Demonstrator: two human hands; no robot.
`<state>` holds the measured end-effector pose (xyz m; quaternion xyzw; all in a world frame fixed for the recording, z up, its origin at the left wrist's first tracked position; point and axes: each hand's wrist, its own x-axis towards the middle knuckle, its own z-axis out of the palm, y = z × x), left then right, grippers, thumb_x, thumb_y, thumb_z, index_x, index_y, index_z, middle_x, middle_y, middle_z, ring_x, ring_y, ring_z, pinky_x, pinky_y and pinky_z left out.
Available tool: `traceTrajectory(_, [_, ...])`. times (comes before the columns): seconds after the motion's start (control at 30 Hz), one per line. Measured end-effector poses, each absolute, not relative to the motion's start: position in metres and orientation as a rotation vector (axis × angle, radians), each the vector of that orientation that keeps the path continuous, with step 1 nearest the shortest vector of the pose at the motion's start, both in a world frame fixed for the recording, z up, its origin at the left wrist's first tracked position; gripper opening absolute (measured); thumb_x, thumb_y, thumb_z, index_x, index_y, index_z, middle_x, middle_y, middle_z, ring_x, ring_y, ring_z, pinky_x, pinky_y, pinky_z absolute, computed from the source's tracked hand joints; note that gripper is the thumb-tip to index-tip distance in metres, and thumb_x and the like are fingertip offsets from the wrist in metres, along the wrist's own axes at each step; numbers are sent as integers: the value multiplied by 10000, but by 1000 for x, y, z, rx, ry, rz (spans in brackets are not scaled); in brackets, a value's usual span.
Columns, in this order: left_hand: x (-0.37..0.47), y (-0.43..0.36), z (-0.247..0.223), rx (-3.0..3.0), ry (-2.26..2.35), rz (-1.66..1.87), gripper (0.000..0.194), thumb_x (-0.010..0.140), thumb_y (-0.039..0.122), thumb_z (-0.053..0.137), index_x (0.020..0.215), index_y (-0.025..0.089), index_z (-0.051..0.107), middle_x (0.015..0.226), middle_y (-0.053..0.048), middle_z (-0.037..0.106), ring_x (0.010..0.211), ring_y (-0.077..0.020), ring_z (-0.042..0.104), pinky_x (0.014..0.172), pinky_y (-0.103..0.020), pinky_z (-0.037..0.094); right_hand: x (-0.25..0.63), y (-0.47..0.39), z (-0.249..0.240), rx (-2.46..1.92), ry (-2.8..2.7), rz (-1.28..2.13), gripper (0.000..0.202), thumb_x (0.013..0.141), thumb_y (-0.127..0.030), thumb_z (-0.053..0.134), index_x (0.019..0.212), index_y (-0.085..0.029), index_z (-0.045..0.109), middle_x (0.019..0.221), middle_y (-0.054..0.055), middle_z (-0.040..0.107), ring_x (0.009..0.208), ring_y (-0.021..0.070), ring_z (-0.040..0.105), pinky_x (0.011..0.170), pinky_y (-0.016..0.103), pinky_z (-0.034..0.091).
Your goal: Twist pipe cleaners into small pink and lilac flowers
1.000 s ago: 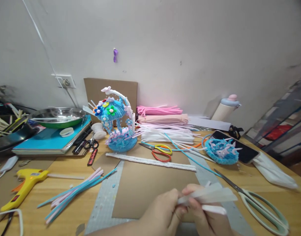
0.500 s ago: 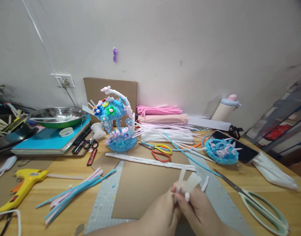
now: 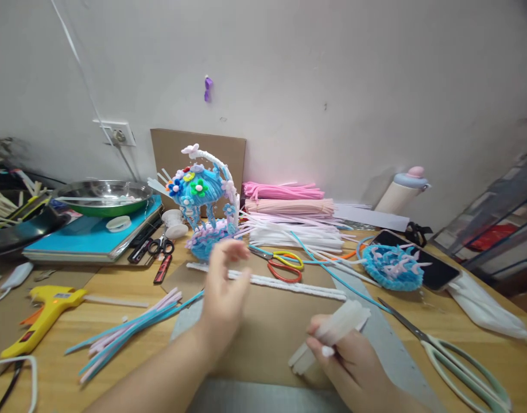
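My right hand (image 3: pixel 353 364) is closed around a bundle of translucent white glue sticks (image 3: pixel 346 319), which slants over the brown cardboard sheet (image 3: pixel 263 338). A small white piece shows by the right thumb; I cannot make out what it is. My left hand (image 3: pixel 224 295) is raised over the cardboard's left side, fingers curved and apart, with nothing visible in it. Just behind it lie long white pipe cleaners (image 3: pixel 289 284), partly covered by the fingers. Beyond stands a blue jellyfish-like pipe-cleaner craft (image 3: pixel 198 195) with coloured flowers, its base partly hidden by my left hand.
On the left are a yellow glue gun (image 3: pixel 48 312) and blue and pink pipe cleaners (image 3: pixel 134 332). Large green-handled scissors (image 3: pixel 461 367), a fluffy blue piece (image 3: pixel 392 269) and a phone (image 3: pixel 436 267) lie right. Red-and-yellow scissors (image 3: pixel 285 267) and pipe-cleaner bundles (image 3: pixel 289 209) sit toward the wall.
My hands were together at the glue sticks. The left hand has let go and moved left and away from me, while the right keeps the bundle. The view has shifted slightly.
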<state>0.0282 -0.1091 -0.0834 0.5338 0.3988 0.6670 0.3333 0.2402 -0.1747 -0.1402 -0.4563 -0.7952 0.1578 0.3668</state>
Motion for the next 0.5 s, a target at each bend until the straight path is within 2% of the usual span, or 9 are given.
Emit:
traceTrajectory(0.1, [11, -68, -64, 1129, 1162, 1852, 286, 731, 124, 543, 998, 220, 507, 892, -12, 530, 850, -165, 536, 671, -242, 420, 240, -173, -141, -1188, -2022, 398, 97, 883, -248, 443, 931, -237, 527, 678, -28, 603, 607, 141, 597, 584, 228, 444])
traceTrajectory(0.17, [5, -44, -59, 1072, 1194, 1763, 275, 695, 104, 600, 958, 178, 569, 904, -41, 573, 835, -181, 560, 598, -231, 412, 240, -172, -141, -1206, -2003, 387, 97, 877, -254, 457, 935, -238, 533, 696, -25, 613, 618, 143, 603, 589, 227, 454])
traceTrajectory(0.27, [9, -20, -61, 1013, 1208, 1649, 412, 601, 12, 683, 974, 171, 617, 861, -32, 620, 699, -156, 575, 539, -226, 398, 240, -171, -142, -1227, -1978, 368, 96, 872, -258, 470, 936, -240, 538, 699, -25, 620, 613, 144, 608, 579, 221, 464])
traceTrajectory(0.33, [15, -10, -65, 943, 1201, 1615, 452, 596, -5, 706, 1003, 167, 610, 926, -38, 625, 696, -150, 583, 554, -233, 426, 239, -171, -142, -1220, -1971, 352, 96, 868, -257, 469, 929, -243, 542, 687, -30, 616, 583, 138, 602, 560, 215, 464])
traceTrajectory(0.4, [21, -3, -68, 866, 1162, 1591, 371, 705, 90, 689, 1055, 158, 584, 1033, -56, 609, 785, -167, 603, 637, -275, 487, 239, -171, -142, -1207, -1970, 339, 93, 863, -252, 470, 921, -250, 543, 692, -34, 620, 579, 134, 605, 559, 209, 468])
traceTrajectory(0.5, [22, 4, -70, 754, 1069, 1554, 294, 868, 258, 552, 1142, 153, 539, 1130, -82, 583, 924, -202, 605, 766, -392, 520, 240, -170, -140, -1205, -1958, 329, 89, 860, -253, 471, 920, -255, 537, 744, -25, 643, 647, 143, 631, 596, 212, 481])
